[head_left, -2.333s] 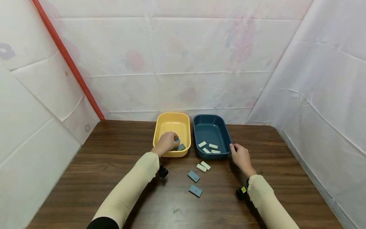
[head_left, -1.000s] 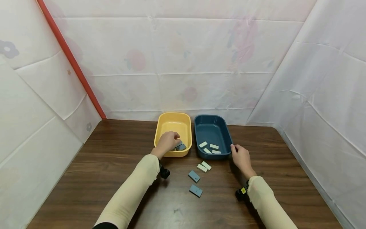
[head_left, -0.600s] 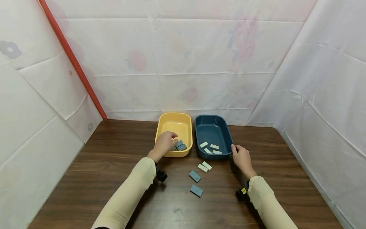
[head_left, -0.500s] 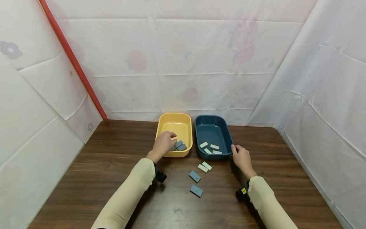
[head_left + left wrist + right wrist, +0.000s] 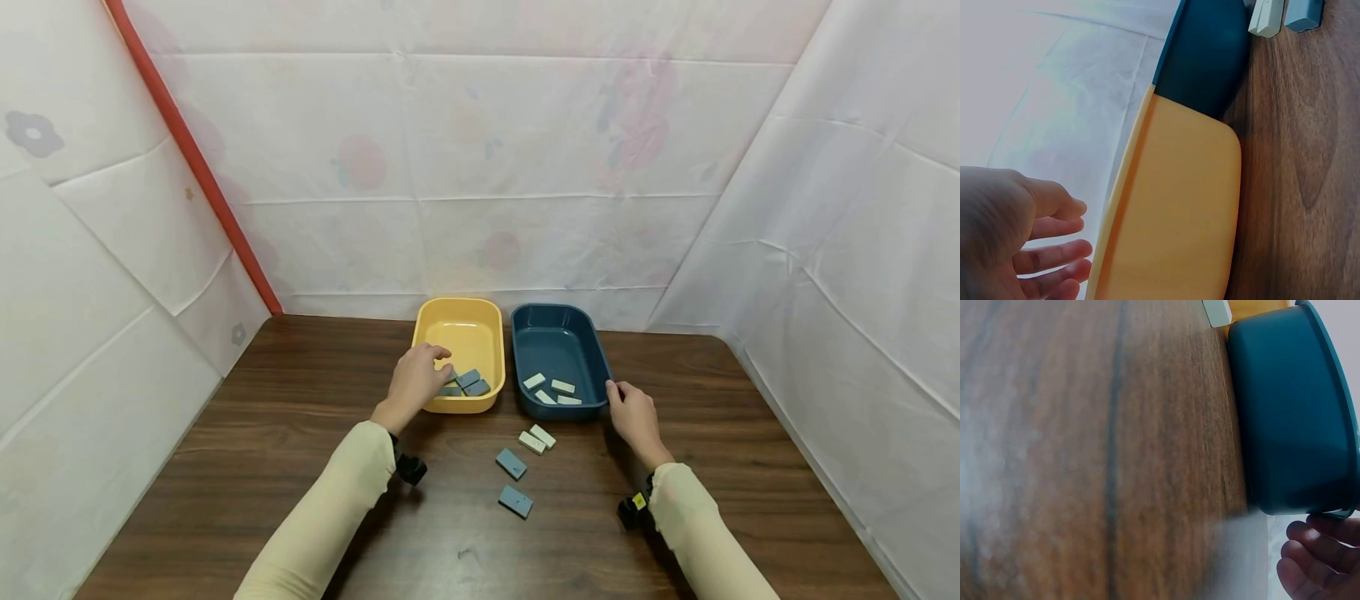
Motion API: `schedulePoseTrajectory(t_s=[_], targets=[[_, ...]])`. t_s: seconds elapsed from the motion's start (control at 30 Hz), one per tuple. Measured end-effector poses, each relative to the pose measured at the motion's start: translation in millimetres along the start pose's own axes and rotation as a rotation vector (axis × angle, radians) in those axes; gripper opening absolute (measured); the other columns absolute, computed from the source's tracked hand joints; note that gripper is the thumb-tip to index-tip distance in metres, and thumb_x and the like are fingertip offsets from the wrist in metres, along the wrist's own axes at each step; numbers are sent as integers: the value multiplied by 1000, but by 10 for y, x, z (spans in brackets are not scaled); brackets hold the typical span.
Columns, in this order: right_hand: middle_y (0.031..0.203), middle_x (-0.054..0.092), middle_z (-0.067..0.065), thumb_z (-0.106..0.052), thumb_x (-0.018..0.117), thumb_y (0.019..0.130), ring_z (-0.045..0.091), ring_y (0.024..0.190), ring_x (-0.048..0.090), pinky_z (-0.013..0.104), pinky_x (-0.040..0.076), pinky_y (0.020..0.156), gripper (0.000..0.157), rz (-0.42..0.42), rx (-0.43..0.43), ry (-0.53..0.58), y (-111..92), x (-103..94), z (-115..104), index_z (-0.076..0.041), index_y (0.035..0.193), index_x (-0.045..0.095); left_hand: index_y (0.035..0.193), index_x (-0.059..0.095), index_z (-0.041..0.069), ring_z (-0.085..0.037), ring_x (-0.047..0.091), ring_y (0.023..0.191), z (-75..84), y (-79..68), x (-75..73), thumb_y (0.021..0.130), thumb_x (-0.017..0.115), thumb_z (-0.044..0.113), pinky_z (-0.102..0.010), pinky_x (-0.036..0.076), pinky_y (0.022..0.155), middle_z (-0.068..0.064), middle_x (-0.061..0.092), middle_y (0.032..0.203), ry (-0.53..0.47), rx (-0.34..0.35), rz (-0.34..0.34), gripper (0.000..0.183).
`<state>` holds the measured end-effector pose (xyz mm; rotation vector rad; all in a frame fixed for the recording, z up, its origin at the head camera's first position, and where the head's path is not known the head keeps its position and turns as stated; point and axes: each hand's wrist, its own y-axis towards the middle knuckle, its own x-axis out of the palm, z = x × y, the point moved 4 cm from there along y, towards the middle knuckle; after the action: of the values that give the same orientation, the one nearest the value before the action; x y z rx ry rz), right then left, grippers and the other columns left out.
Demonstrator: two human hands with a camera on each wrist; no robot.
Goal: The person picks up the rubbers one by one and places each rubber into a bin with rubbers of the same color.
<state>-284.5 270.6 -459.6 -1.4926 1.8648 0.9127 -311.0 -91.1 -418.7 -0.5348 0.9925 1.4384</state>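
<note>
My left hand [image 5: 412,383] hovers at the left side of a yellow tray [image 5: 461,405], fingers loosely bent and holding nothing. In the left wrist view, air shows between that hand's thumb and fingers, beside the tray's rim. Several blue-grey dominoes [image 5: 476,387] lie near the front inside the yellow tray. My right hand [image 5: 636,421] grips the rim of a dark blue tray [image 5: 562,412] at its front right corner. The right wrist view shows its fingers [image 5: 1310,550] curled against the underside of that rim. Several pale dominoes [image 5: 563,387] lie in the blue tray.
On the brown wooden table [image 5: 315,400], two pale dominoes [image 5: 532,442] touch side by side before the trays. Nearer are two blue-grey dominoes [image 5: 515,502], apart from each other. White printed sheets [image 5: 480,167] stand behind and on both sides.
My left hand has let go of a blue-grey domino in the yellow tray and drawn back to the left, exposing more dominoes there. The right hand has stayed on the blue tray.
</note>
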Motion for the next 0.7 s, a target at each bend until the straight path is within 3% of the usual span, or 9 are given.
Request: schedulePoseTrajectory(t_s=[0.7], targets=[[114, 66, 25, -43, 39, 104, 35, 99, 62, 51, 48, 87, 55, -35, 35, 18, 11, -5, 42, 4, 121, 64, 119, 69, 4, -40, 54, 118, -221, -169, -173, 92, 64, 20, -53, 44, 100, -20, 60, 125, -9, -86, 44, 32]])
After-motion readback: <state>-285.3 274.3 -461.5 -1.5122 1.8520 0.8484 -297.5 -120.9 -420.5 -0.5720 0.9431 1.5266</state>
